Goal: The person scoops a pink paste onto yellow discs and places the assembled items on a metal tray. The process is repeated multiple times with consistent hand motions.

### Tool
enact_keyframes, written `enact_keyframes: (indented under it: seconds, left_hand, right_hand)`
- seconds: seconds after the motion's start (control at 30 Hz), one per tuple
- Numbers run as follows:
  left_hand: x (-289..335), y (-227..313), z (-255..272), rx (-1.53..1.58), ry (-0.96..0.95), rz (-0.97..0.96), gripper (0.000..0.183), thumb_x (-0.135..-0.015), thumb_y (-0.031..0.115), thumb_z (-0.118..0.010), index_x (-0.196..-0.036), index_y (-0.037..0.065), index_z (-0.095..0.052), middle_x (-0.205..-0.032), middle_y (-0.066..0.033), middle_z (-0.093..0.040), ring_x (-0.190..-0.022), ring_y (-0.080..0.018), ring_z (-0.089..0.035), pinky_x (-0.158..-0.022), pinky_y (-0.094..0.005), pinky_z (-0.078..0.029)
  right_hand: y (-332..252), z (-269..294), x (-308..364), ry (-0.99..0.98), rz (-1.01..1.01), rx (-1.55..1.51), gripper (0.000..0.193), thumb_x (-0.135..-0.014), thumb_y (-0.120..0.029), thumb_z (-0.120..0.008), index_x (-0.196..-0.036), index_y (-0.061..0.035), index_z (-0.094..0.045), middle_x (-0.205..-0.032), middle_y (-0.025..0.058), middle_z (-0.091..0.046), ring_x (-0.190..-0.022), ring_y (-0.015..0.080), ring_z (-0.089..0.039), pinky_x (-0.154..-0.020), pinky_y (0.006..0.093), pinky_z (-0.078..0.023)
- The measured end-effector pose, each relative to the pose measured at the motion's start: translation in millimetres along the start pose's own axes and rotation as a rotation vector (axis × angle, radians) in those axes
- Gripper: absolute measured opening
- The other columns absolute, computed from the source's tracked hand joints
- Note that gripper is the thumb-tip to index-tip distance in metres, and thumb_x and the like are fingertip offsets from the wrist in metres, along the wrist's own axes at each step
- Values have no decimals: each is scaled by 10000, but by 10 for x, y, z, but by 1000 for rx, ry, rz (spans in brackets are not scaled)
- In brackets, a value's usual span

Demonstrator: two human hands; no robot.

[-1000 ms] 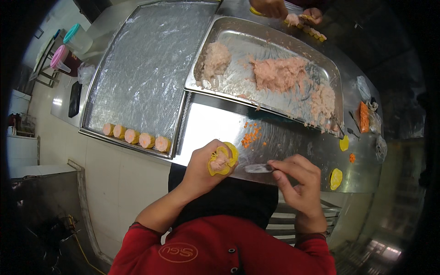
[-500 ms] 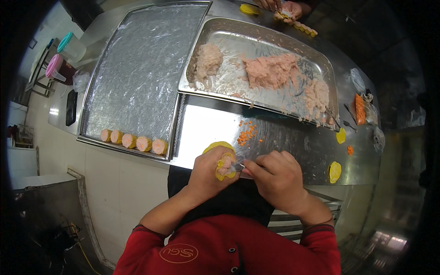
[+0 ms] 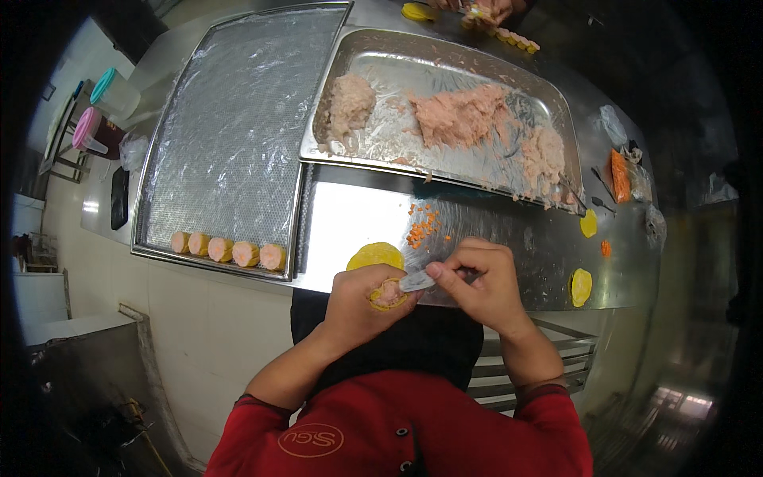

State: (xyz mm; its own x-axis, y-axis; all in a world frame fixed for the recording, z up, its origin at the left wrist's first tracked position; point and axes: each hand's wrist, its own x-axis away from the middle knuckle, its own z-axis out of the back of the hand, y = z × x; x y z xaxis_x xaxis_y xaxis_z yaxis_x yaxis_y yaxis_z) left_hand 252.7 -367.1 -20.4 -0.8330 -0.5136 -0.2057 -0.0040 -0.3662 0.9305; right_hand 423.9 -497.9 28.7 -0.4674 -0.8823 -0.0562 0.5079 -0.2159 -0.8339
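Note:
My left hand (image 3: 354,300) is closed round a dumpling (image 3: 388,294), a yellow wrapper with pink meat filling showing at its open top. In my right hand (image 3: 486,286) a small flat spatula (image 3: 420,279) is pinched between thumb and fingers, its blade at the rim of the filling. Just beyond my left hand a stack of round yellow wrappers (image 3: 375,255) lies on the steel table. Diced carrot (image 3: 423,225) is scattered a little farther off. Several finished dumplings (image 3: 222,248) stand in a row along the near edge of the film-covered tray (image 3: 230,119).
A deep steel pan (image 3: 381,163) with mounds of pink minced meat (image 3: 461,117) is at the back centre. To the right are loose yellow wrappers (image 3: 581,287) and a bag of carrot (image 3: 620,176). Across the table a co-worker's hands (image 3: 491,11) handle similar dumplings.
The spatula's blade has come into clearer view as my right hand turned and opened slightly. My left hand has tilted the dumpling a little. The whole view has shifted slightly.

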Motion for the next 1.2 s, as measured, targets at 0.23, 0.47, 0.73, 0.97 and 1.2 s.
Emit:
enact_keyframes:
  seconds: [0.23, 0.47, 0.73, 0.97, 1.2]
  left_hand:
    - [47, -19, 15, -84, 10, 67, 215, -776, 87, -867, -937, 34, -735, -858, -119, -753, -758, -271, -753, -680, -347, -585]
    - [-26, -48, -18, -43, 17, -202, 322, -765, 45, -866, -1033, 15, -691, -1010, -119, -755, -862, -233, -751, -794, -323, -586]
    - [72, 67, 34, 75, -93, 125, 205, -748, 48, -850, -910, 47, -724, -841, -122, -743, -787, -262, -754, -703, -339, -575]
    - [78, 38, 11, -42, -17, 87, 180, -744, 91, -858, -838, 60, -709, -762, -121, -710, -680, -270, -719, -619, -341, -555]
    - [37, 60, -19, -124, -26, 19, 222, -749, 80, -858, -889, 53, -688, -880, -132, -723, -785, -289, -733, -696, -364, -574]
  right_hand:
    - [141, -232, 1, 143, 313, 203, 281, -820, -204, -865, -671, -72, -666, -637, 65, -603, -543, 254, -576, -586, 375, -456]
    - [258, -3, 166, 76, 20, -37, 206, -854, -165, -854, -770, -20, -734, -660, 68, -620, -569, 134, -606, -507, 287, -445]
    - [174, -69, 41, 7, 351, -40, 201, -829, -179, -864, -761, -41, -734, -679, 74, -639, -591, 219, -623, -546, 341, -474]
    - [219, -154, 29, 27, 343, 44, 142, -812, -112, -854, -770, -41, -737, -672, 58, -633, -595, 218, -594, -575, 337, -463]
    - [212, -200, 85, 54, 231, 40, 121, -837, -81, -824, -778, -17, -740, -704, 70, -651, -609, 193, -607, -566, 316, -462]
